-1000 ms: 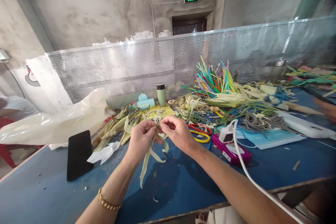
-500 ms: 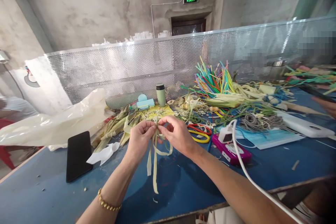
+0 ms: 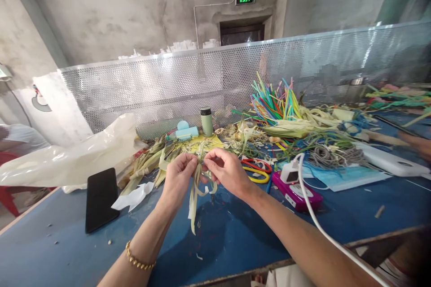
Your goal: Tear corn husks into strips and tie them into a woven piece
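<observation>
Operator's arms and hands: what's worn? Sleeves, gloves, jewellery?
Left hand: no glove; gold-coloured beaded bracelet around the left forearm. Right hand: no glove; right forearm shows no bracelet or watch. No sleeves in view on either.

Strips [image 3: 193, 213] hang between left hand [image 3: 179, 177] and right hand [image 3: 226, 171], above the surface [image 3: 242, 233]. Phone [image 3: 101, 199] lies at left, plastic sheet [image 3: 77, 157] behind it. Scissors [image 3: 259, 181] lie right of the hands; device [image 3: 298, 196] further right, mask [image 3: 343, 179] beyond. Bottle [image 3: 206, 124] stands before the panel [image 3: 151, 85].
</observation>
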The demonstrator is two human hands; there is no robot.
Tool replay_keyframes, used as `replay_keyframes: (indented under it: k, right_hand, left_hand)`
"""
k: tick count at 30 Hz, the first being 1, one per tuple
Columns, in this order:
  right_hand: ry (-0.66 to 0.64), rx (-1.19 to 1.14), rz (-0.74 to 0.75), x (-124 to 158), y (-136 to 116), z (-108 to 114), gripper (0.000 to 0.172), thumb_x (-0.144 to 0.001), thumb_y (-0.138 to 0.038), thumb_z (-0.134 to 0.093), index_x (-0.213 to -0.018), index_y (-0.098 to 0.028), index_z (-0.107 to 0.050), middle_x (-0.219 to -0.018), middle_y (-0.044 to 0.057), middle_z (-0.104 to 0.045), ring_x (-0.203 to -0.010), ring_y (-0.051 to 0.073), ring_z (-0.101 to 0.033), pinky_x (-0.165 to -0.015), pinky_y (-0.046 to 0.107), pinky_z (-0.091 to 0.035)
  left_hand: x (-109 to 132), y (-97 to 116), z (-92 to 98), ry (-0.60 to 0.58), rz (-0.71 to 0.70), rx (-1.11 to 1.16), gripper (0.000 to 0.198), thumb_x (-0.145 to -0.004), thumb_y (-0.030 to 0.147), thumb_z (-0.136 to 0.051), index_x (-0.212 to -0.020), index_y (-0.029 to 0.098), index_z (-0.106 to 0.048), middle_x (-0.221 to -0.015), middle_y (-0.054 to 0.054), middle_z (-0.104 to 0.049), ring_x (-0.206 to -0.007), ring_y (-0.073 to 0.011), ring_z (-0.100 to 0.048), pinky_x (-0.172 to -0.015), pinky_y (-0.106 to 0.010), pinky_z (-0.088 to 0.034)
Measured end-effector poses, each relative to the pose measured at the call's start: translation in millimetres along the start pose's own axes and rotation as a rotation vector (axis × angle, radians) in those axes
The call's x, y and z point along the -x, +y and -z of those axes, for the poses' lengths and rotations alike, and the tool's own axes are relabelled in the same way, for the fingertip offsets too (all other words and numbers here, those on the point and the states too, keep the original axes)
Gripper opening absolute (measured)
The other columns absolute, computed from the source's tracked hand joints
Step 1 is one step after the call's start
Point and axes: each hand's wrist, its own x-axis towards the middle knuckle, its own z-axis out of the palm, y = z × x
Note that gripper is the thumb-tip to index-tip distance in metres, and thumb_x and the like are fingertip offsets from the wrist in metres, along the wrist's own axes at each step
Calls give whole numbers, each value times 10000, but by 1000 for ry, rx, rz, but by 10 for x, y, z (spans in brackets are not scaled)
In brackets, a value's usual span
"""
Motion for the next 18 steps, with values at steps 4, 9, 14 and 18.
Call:
replay_keyframes:
  k: [4,9,14,18]
  right_hand:
    - [14,-5,5,-3,-20,6,125,-864,-266,-536,-772,-185,-559,-580,-29,-547,-454,98,-496,-462,223,-414]
    - [38,20,49,-7,-15,7,117,-848,-243,-543,-750,-181,-559,-589,-25,-551,-509,104,-502,-511,228,-410]
    - [71,78,97,-9,-16,32,113,-833,-215,-553,-729,-174,-567,-631,-20,-558,-565,102,-487,-536,221,-380]
    - [43,135,131,-14,-6,64,129,-835,-185,-540,-706,-179,-545,-597,-39,-508,-552,97,-441,-529,219,-338]
  left_hand:
    - [6,5,5,23,13,9,232,-836,393,-609,-815,174,-538,-732,-31,-700,-500,-141,-615,-528,-262,-455]
    - [9,-2,0,45,7,-17,226,-834,388,-606,-796,175,-539,-681,-21,-685,-491,-139,-601,-544,-266,-458]
    - [-25,-67,51,105,-68,-133,173,-839,338,-589,-769,182,-560,-616,-3,-653,-578,-151,-610,-613,-261,-456]
    - [-75,-143,121,232,-146,-304,118,-803,274,-599,-732,179,-604,-626,-2,-630,-603,-145,-570,-588,-238,-408]
